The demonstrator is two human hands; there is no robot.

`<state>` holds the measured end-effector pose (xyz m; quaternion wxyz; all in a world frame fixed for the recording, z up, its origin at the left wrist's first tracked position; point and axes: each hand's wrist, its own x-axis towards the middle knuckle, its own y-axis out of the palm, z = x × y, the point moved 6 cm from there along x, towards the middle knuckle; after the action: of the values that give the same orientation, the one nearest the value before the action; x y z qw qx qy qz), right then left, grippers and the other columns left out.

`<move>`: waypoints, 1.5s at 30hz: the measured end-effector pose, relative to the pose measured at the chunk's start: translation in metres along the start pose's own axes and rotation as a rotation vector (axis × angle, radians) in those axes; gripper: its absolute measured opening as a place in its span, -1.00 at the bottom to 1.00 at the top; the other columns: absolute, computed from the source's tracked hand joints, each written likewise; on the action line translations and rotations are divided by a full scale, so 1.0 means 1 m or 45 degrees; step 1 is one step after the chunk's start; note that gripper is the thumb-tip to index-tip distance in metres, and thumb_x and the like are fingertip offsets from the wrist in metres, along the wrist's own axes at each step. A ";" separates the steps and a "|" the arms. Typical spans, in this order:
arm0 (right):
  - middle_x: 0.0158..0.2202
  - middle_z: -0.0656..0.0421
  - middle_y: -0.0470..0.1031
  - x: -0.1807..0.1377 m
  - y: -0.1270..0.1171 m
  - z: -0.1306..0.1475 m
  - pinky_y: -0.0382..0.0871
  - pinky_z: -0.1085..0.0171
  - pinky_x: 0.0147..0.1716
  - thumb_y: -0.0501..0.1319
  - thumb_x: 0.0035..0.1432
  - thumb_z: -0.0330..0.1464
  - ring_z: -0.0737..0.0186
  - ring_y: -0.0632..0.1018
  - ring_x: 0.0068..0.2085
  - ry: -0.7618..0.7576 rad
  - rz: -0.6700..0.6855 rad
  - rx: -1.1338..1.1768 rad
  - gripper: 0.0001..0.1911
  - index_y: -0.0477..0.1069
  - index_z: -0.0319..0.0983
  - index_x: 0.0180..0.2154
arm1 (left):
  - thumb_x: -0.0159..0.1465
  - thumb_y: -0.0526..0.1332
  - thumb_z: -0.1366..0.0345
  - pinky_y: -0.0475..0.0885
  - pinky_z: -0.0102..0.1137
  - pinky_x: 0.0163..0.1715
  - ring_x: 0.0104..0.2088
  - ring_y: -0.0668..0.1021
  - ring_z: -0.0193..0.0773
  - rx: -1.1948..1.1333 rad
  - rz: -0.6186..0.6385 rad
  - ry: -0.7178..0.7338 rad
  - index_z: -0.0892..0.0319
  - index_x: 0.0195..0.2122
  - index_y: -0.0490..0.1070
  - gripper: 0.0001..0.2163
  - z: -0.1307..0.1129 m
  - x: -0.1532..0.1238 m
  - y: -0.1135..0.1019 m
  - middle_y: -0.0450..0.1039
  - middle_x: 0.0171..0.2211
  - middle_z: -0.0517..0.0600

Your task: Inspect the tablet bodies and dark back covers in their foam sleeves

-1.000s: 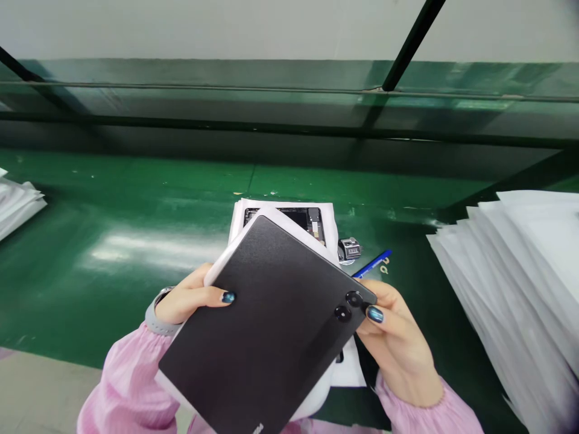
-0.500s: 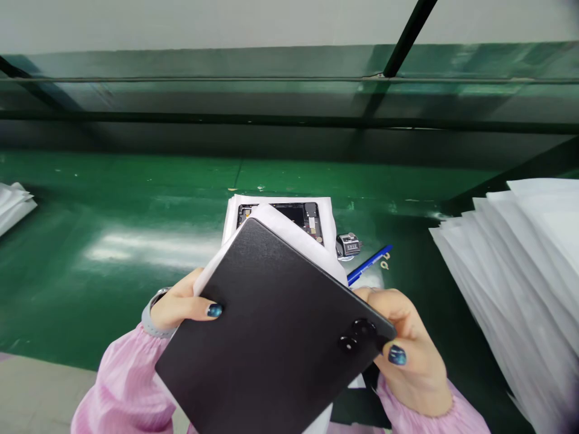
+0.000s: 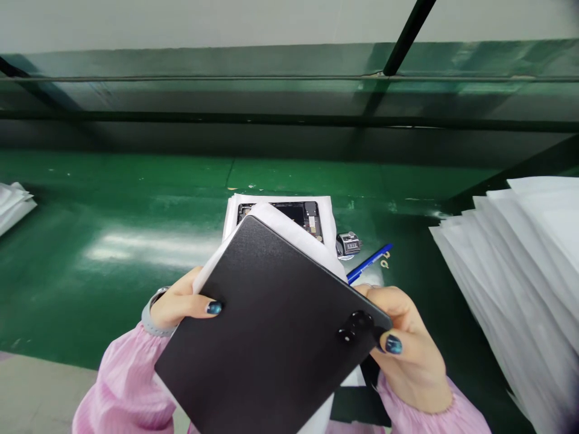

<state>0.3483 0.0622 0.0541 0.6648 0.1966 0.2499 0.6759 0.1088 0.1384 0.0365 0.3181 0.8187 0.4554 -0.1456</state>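
A black tablet back cover [image 3: 266,331] with two round camera lenses near its right corner is held up close, tilted diagonally. My left hand [image 3: 185,301] pinches its left edge, thumb on the dark face and fingers hidden beneath. At the right corner, beside the lenses, my right hand [image 3: 407,343] grips it between thumb and curled fingers. A white sleeve [image 3: 298,235] shows behind the cover's upper edge. Beyond it, an opened tablet body [image 3: 312,217] with bare inner parts lies on white sleeves [image 3: 233,211], partly hidden.
A tally counter [image 3: 348,244] sits right of the opened tablet. A blue pen [image 3: 371,263] lies nearer, beside small tan rings [image 3: 384,263]. White sleeves [image 3: 520,259] are stacked at right, with another white stack [image 3: 15,205] at far left. The green table [image 3: 113,241] meets a partition behind.
The right corner of the black cover has shifted slightly left and up, along with my right hand. My left hand keeps nearly the same place.
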 end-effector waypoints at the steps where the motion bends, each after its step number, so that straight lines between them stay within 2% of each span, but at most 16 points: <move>1: -0.57 0.18 0.39 0.001 0.000 0.000 0.23 0.20 -0.51 0.43 -0.05 -0.23 0.18 0.36 -0.52 -0.002 -0.012 -0.003 -0.90 0.61 -0.10 -0.50 | -0.07 0.41 0.35 0.52 -0.35 -0.41 -0.42 0.60 -0.13 0.000 -0.006 -0.002 0.15 -0.17 0.57 -0.63 0.000 0.000 0.000 0.61 -0.37 -0.06; 5: -0.63 0.21 0.29 0.003 0.001 0.001 0.17 0.23 -0.56 0.45 -0.06 -0.24 0.21 0.31 -0.56 -0.004 -0.058 0.002 -0.83 0.57 -0.12 -0.58 | -0.04 0.41 0.35 0.52 -0.38 -0.40 -0.44 0.60 -0.17 0.029 0.007 0.008 0.17 -0.20 0.58 -0.68 -0.001 0.004 -0.002 0.61 -0.41 -0.05; 9: -0.63 0.29 0.19 0.005 -0.004 0.000 -0.15 0.33 -0.69 0.45 -0.04 -0.23 0.45 0.03 -0.67 0.002 -0.137 -0.008 -0.79 0.55 -0.19 -0.55 | -0.02 0.40 0.32 0.51 -0.41 -0.43 -0.47 0.60 -0.18 0.080 0.127 0.058 0.22 -0.23 0.59 -0.71 -0.004 0.008 0.004 0.60 -0.46 -0.04; 12: -0.62 0.30 0.18 0.007 -0.006 -0.001 -0.24 0.36 -0.70 0.44 -0.01 -0.23 0.51 -0.04 -0.67 0.006 -0.154 -0.028 -0.80 0.57 -0.21 -0.49 | -0.01 0.39 0.30 0.50 -0.44 -0.43 -0.45 0.60 -0.19 0.079 0.091 0.061 0.25 -0.23 0.59 -0.71 -0.005 0.009 0.006 0.60 -0.45 -0.03; 17: -0.59 0.30 0.22 0.009 -0.012 -0.001 -0.20 0.39 -0.69 0.43 -0.01 -0.24 0.51 0.02 -0.66 0.002 -0.240 -0.072 -0.83 0.58 -0.21 -0.45 | -0.01 0.40 0.31 0.49 -0.43 -0.47 -0.48 0.59 -0.19 0.095 0.083 0.027 0.24 -0.28 0.59 -0.75 0.000 0.012 0.000 0.61 -0.44 0.01; 20: -0.57 0.28 0.25 0.009 -0.014 -0.002 -0.18 0.39 -0.68 0.42 0.00 -0.25 0.51 0.03 -0.66 -0.005 -0.258 -0.082 -0.82 0.56 -0.22 -0.46 | -0.01 0.41 0.32 0.51 -0.40 -0.45 -0.45 0.61 -0.15 0.098 0.158 0.039 0.22 -0.26 0.59 -0.74 0.002 0.016 -0.003 0.62 -0.42 0.03; 30: -0.47 0.21 0.31 0.009 -0.009 0.003 -0.12 0.41 -0.73 0.44 -0.02 -0.22 0.46 0.08 -0.62 -0.131 -0.240 -0.135 -0.82 0.57 -0.19 -0.46 | 0.00 0.41 0.31 0.55 -0.38 -0.31 -0.31 0.63 -0.12 0.096 0.276 0.142 0.20 -0.19 0.58 -0.69 -0.005 0.020 0.008 0.63 -0.29 0.02; 37: -0.49 0.24 0.31 0.007 -0.008 0.004 -0.08 0.39 -0.70 0.41 0.02 -0.21 0.48 0.12 -0.65 -0.143 -0.211 -0.183 -0.79 0.52 -0.19 -0.49 | 0.01 0.41 0.31 0.56 -0.35 -0.29 -0.28 0.64 -0.09 0.083 0.307 0.168 0.20 -0.15 0.57 -0.66 -0.002 0.022 0.004 0.63 -0.24 0.05; 45: -0.56 0.28 0.28 0.008 -0.012 -0.005 0.11 0.41 -0.67 0.36 0.10 -0.18 0.37 0.23 -0.59 -0.099 -0.265 -0.307 -0.75 0.42 -0.19 -0.44 | 0.07 0.39 0.32 0.54 -0.42 -0.30 -0.29 0.64 -0.15 0.087 0.350 0.093 0.17 -0.14 0.59 -0.71 -0.001 0.021 0.011 0.63 -0.23 0.05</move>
<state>0.3548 0.0698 0.0422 0.7594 0.1144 0.1600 0.6202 0.1291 0.1484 0.0303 0.2901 0.8885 0.3448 -0.0862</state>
